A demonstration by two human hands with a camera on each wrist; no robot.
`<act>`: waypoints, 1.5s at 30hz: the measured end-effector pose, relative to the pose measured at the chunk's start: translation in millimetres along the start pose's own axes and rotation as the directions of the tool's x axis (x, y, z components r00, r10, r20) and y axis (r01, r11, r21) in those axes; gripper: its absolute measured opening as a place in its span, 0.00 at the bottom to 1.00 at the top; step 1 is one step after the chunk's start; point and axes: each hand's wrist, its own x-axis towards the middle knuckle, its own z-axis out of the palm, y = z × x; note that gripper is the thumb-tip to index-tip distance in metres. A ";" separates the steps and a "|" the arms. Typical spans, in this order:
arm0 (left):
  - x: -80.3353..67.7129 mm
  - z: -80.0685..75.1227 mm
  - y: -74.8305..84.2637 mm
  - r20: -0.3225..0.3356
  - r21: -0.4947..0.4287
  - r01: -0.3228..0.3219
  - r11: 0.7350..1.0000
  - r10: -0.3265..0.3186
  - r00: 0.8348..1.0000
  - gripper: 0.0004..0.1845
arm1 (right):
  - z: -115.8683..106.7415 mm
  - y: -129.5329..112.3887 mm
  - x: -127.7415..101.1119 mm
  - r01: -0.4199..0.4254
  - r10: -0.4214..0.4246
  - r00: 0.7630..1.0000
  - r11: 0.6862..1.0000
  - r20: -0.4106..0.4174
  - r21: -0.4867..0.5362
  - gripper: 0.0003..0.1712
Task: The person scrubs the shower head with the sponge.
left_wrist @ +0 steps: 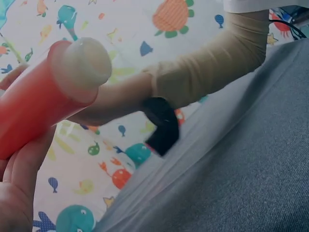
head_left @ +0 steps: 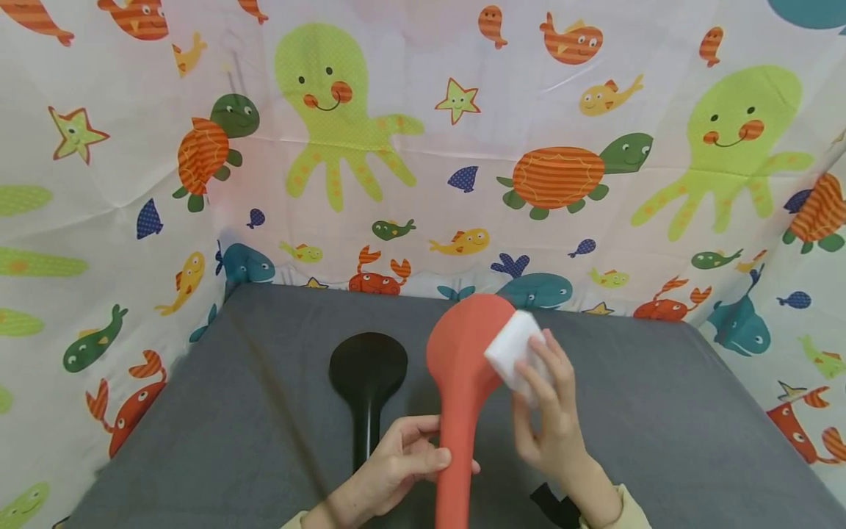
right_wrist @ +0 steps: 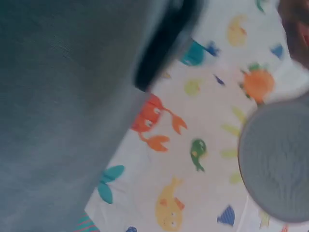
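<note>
At lower centre of the head view, the left hand (head_left: 396, 470) grips the handle of a red spoon (head_left: 463, 382), with the fingers curled around the shaft and the thumb lying across its front. This large spoon stands nearly upright in the frame, with its rounded bowl at centre, above the grip. The left wrist view shows the same handle (left_wrist: 43, 101) at upper left, resting against the palm (left_wrist: 19, 183), with its whitish butt end facing the camera.

Just right of the spoon bowl, the right hand (head_left: 548, 411) pinches a white sponge block (head_left: 512, 349) between fingers and thumb. The sponge touches the right edge of the bowl. A tan sleeve (head_left: 624, 510) covers the right forearm at the lower edge of the frame; it also crosses the left wrist view at upper centre (left_wrist: 212, 63).

Left of the red spoon, a black spoon (head_left: 366, 382) lies flat on the grey desk (head_left: 661, 441), bowl toward the top of the frame, apart from both hands. A white backdrop (head_left: 423, 147) printed with sea animals encloses the desk on the far side and both flanks.

The right wrist view is blurred. It shows the grey desk surface (right_wrist: 53, 106) at left, the printed backdrop at centre, and a rounded grey shape at right that cannot be identified.
</note>
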 end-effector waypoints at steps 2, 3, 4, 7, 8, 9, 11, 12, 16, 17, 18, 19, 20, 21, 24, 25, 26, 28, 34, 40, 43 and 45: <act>-0.1 0.7 -1.2 0.017 -0.007 0.006 1.000 -0.005 1.000 0.19 | -3.4 6.3 5.3 -0.099 0.100 0.995 0.995 -0.025 0.003 0.20; -0.1 1.2 -1.8 0.027 -0.009 0.005 1.000 -0.005 1.000 0.19 | -4.6 7.9 7.2 -0.136 0.136 0.990 0.991 -0.032 -0.001 0.22; -0.1 1.8 -2.3 0.036 -0.011 0.005 1.000 -0.005 0.999 0.19 | -4.9 8.5 8.2 -0.162 0.162 0.986 0.987 -0.037 -0.006 0.23; -0.4 3.2 -2.6 0.043 -0.017 0.010 1.000 -0.009 0.999 0.19 | -2.3 3.7 5.7 -0.153 0.151 0.987 0.988 -0.053 -0.026 0.23; -0.6 3.1 -2.1 0.037 -0.020 0.011 1.000 -0.011 0.999 0.19 | -0.2 0.5 3.7 -0.127 0.125 0.990 0.991 -0.057 -0.032 0.22; -0.9 2.9 -1.4 0.025 -0.024 0.015 1.000 -0.015 1.000 0.19 | 2.0 -3.2 1.3 -0.097 0.095 0.994 0.995 -0.058 -0.036 0.21; -1.3 1.9 0.1 0.006 -0.035 0.017 0.999 -0.017 1.000 0.19 | 6.9 -10.7 -4.2 -0.027 0.025 0.999 0.999 -0.044 -0.038 0.18; -1.3 1.4 0.8 -0.003 -0.040 0.018 0.999 -0.018 1.000 0.19 | 9.1 -14.5 -6.9 0.010 -0.011 1.000 0.999 -0.029 -0.038 0.17; -0.7 -0.2 2.2 -0.014 -0.045 0.004 0.999 -0.005 1.000 0.19 | 15.2 -25.3 -16.3 0.090 -0.089 0.995 0.996 0.033 -0.022 0.16; -0.5 -0.4 2.2 -0.013 -0.041 0.003 0.999 -0.004 1.000 0.19 | 15.9 -26.3 -17.1 0.098 -0.097 0.995 0.995 0.034 -0.019 0.15; -0.2 -0.6 2.1 -0.012 -0.036 0.006 0.999 -0.006 1.000 0.19 | 15.8 -26.5 -17.2 0.094 -0.094 0.995 0.995 0.035 -0.016 0.15; -0.1 -0.9 1.7 -0.009 -0.028 0.007 1.000 -0.007 1.000 0.19 | 15.6 -25.8 -16.4 0.088 -0.087 0.996 0.996 0.025 -0.015 0.15; 0.0 -1.2 1.2 -0.003 -0.019 0.009 1.000 -0.009 1.000 0.19 | 15.1 -24.4 -14.7 0.081 -0.081 0.997 0.997 0.009 -0.015 0.15; 0.1 -1.6 0.5 0.004 -0.010 0.009 1.000 -0.009 1.000 0.19 | 13.8 -22.2 -12.2 0.068 -0.068 0.998 0.998 -0.008 -0.017 0.15; 0.4 -2.9 -2.1 0.033 0.030 0.001 1.000 -0.002 0.999 0.20 | 6.9 -12.6 -2.7 -0.016 0.016 0.999 1.000 -0.051 0.002 0.17; 0.3 -3.3 -3.1 0.045 0.048 -0.004 0.999 0.002 0.999 0.20 | 4.0 -8.7 0.8 -0.058 0.059 0.997 0.998 -0.058 0.018 0.18; 0.1 -3.6 -4.1 0.057 0.068 -0.008 0.998 0.004 0.998 0.20 | 0.6 -4.6 4.2 -0.109 0.111 0.992 0.994 -0.061 0.032 0.20; -0.4 -4.2 -5.7 0.081 0.109 -0.007 0.994 -0.002 0.997 0.22 | -6.3 3.6 9.9 -0.211 0.214 0.975 0.976 -0.061 0.059 0.21; -1.9 -3.0 -7.6 0.057 0.231 0.029 0.973 -0.043 0.997 0.25 | -21.1 10.9 15.1 -0.384 0.388 0.921 0.919 -0.036 0.092 0.20; -0.1 -5.2 -5.1 -0.038 0.346 -0.048 0.937 0.066 0.997 0.23 | -16.8 -12.1 3.3 -0.403 0.400 0.915 0.900 0.055 0.163 0.22; -0.1 -7.6 -2.1 -0.074 0.403 -0.055 0.913 0.093 0.993 0.22 | -12.5 -21.1 -7.6 -0.435 0.423 0.900 0.878 0.101 0.199 0.24; 0.0 -9.2 -0.2 -0.074 0.467 -0.067 0.882 0.114 0.991 0.21 | -13.8 -22.7 -9.4 -0.452 0.438 0.892 0.869 0.110 0.200 0.24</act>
